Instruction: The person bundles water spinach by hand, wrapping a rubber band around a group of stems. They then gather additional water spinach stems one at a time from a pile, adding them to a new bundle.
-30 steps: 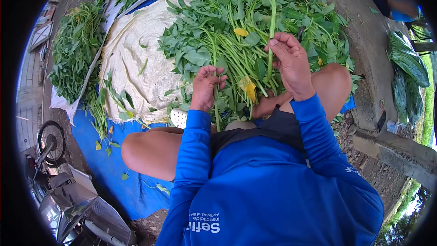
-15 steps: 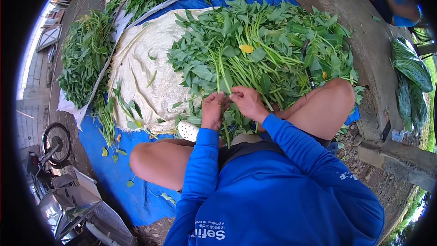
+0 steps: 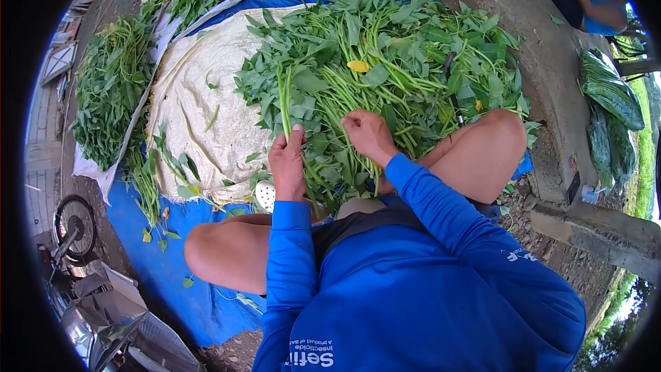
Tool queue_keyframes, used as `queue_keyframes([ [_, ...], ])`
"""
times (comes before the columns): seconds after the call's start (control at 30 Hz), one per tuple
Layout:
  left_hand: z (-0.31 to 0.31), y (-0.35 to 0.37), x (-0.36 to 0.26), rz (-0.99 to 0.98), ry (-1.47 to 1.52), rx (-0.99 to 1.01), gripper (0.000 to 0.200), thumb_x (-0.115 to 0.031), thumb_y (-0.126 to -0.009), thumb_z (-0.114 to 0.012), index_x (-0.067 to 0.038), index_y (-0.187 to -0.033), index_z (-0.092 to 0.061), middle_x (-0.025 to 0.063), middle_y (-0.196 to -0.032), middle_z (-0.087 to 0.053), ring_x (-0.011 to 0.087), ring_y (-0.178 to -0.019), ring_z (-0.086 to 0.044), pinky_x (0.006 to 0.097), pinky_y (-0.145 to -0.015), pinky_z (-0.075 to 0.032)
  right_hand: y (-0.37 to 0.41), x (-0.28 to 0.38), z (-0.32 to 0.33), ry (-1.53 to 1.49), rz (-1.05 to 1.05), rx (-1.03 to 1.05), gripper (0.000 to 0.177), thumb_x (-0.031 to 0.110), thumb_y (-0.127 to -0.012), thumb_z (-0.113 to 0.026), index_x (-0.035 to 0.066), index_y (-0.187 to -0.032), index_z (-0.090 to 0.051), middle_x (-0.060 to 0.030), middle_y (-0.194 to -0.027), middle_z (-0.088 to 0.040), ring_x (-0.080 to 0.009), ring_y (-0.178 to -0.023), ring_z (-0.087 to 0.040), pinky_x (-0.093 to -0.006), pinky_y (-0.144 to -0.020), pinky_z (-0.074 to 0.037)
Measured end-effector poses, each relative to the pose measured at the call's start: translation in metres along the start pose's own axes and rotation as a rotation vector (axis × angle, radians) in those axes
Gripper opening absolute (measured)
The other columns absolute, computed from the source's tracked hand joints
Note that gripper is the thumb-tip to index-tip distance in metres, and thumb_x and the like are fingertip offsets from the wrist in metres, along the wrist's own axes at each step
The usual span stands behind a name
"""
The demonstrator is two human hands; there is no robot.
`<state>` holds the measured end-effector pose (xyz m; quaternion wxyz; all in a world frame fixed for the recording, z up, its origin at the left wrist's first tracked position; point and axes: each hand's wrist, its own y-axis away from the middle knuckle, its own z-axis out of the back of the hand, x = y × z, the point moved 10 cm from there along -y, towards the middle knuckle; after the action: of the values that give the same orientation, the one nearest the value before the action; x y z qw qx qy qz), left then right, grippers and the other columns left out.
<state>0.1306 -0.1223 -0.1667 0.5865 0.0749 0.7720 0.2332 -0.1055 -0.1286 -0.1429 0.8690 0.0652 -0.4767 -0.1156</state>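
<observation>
My left hand (image 3: pixel 287 165) is closed on a few long green stems (image 3: pixel 284 107), which point up and away from me over the edge of the leafy pile. To its right, my right hand (image 3: pixel 369 136) is curled above the pile of leafy stems (image 3: pixel 406 76); whether it holds anything is too small to tell. A yellow leaf (image 3: pixel 357 66) lies on the pile. Near my right knee, a dark curved tool (image 3: pixel 452 89) rests among the greens. A pale sack (image 3: pixel 206 89) is spread left of the pile.
A blue tarp (image 3: pixel 165 269) lies beneath. More greens (image 3: pixel 113 89) are heaped at the left and top. A white perforated shoe (image 3: pixel 264 195) is by my left wrist. Another person (image 3: pixel 595 14) is at the upper right, above wrapped green bundles (image 3: pixel 609 96). A wheel (image 3: pixel 76 227) stands lower left.
My left hand has moved left, away from my right hand, with the stems. My right hand has risen slightly and its fingers have curled in. The view has shifted a little.
</observation>
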Motion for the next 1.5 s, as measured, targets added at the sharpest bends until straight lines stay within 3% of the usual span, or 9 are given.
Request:
queue_keyframes([
  [0.03,0.006,0.004,-0.024,-0.020,-0.011,-0.008,0.022,-0.030,-0.102,-0.078,-0.008,-0.097,-0.075,-0.0021,-0.080,-0.067,0.0050,-0.064,-0.054,0.0219,-0.058,-0.041,-0.015,-0.019,0.021,0.189,0.084,-0.229,0.024,0.021,-0.097,-0.066,-0.002,-0.099,-0.075,-0.0217,-0.089,-0.075,-0.0387,-0.078,-0.072,-0.0470,-0.076,-0.057],
  [0.23,-0.001,0.013,-0.077,-0.025,0.095,-0.010,0.022,-0.029,-0.102,-0.078,-0.009,-0.096,-0.074,-0.0013,-0.079,-0.066,0.0056,-0.064,-0.055,0.0214,-0.058,-0.041,-0.063,-0.051,0.022,0.402,-0.104,-0.197,0.030,0.024,-0.093,-0.062,-0.002,-0.100,-0.076,-0.0298,-0.106,-0.074,-0.0507,-0.098,-0.069,-0.0548,-0.092,-0.056],
  [0.37,0.012,0.016,-0.071,-0.026,0.088,-0.019,0.025,-0.032,-0.102,-0.077,-0.009,-0.095,-0.072,-0.0017,-0.077,-0.064,0.0059,-0.063,-0.055,0.0209,-0.056,-0.041,-0.062,-0.056,0.055,0.093,-0.233,-0.174,0.031,0.028,-0.092,-0.077,0.001,-0.107,-0.079,-0.0188,-0.104,-0.079,-0.0342,-0.097,-0.075,-0.0438,-0.090,-0.058],
  [0.4,0.015,0.017,-0.067,-0.017,0.085,-0.021,0.026,-0.034,-0.103,-0.077,-0.010,-0.094,-0.071,-0.0019,-0.077,-0.063,0.0060,-0.063,-0.055,0.0206,-0.056,-0.041,-0.063,-0.058,0.067,0.044,-0.288,-0.124,0.035,0.029,-0.093,-0.082,0.003,-0.116,-0.079,-0.0073,-0.102,-0.079,-0.0183,-0.092,-0.073,-0.0366,-0.081,-0.057],
  [0.6,0.000,0.020,-0.068,-0.015,0.137,0.012,0.024,-0.031,-0.103,-0.077,-0.010,-0.092,-0.072,-0.0031,-0.073,-0.063,0.0049,-0.060,-0.052,0.0214,-0.055,-0.039,-0.027,0.017,0.133,-0.547,-0.287,0.086,0.034,0.023,-0.101,-0.078,0.003,-0.127,-0.075,0.0012,-0.098,-0.076,-0.0049,-0.082,-0.064,-0.0227,-0.066,-0.048],
  [1.07,-0.030,0.041,-0.101,-0.309,0.024,0.130,0.024,-0.032,-0.107,-0.071,-0.010,-0.100,-0.073,-0.0052,-0.078,-0.059,0.0040,-0.069,-0.049,0.0229,-0.062,-0.039,0.049,0.077,0.069,-0.370,0.221,-0.114,0.030,0.013,-0.097,-0.080,-0.006,-0.120,-0.074,-0.0023,-0.094,-0.070,-0.0078,-0.080,-0.060,-0.0260,-0.072,-0.051],
  [1.3,-0.056,0.041,-0.065,-0.137,0.105,0.194,0.034,-0.039,-0.108,-0.070,-0.005,-0.101,-0.075,-0.0035,-0.085,-0.064,0.0053,-0.078,-0.053,0.0228,-0.072,-0.043,0.068,0.088,-0.013,-0.423,0.087,0.277,0.029,0.015,-0.099,-0.077,-0.005,-0.120,-0.074,-0.0060,-0.093,-0.072,-0.0100,-0.077,-0.062,-0.0274,-0.071,-0.051],
  [1.37,-0.049,0.024,-0.059,-0.151,0.026,0.169,0.039,-0.040,-0.108,-0.068,-0.007,-0.090,-0.070,-0.0024,-0.082,-0.064,0.0059,-0.075,-0.055,0.0232,-0.070,-0.043,0.057,0.094,-0.014,-0.439,0.274,0.274,0.028,0.020,-0.101,-0.075,-0.003,-0.118,-0.075,-0.0055,-0.093,-0.075,-0.0109,-0.081,-0.065,-0.0280,-0.073,-0.053],
  [1.5,-0.034,0.015,-0.096,-0.146,0.102,0.173,0.039,-0.044,-0.109,-0.066,-0.010,-0.089,-0.062,0.0007,-0.077,-0.062,0.0086,-0.062,-0.055,0.0238,-0.058,-0.044,0.033,0.091,0.025,-0.476,0.094,0.356,0.032,0.025,-0.106,-0.071,-0.002,-0.124,-0.074,-0.0098,-0.111,-0.078,-0.0160,-0.097,-0.071,-0.0312,-0.089,-0.057],
])
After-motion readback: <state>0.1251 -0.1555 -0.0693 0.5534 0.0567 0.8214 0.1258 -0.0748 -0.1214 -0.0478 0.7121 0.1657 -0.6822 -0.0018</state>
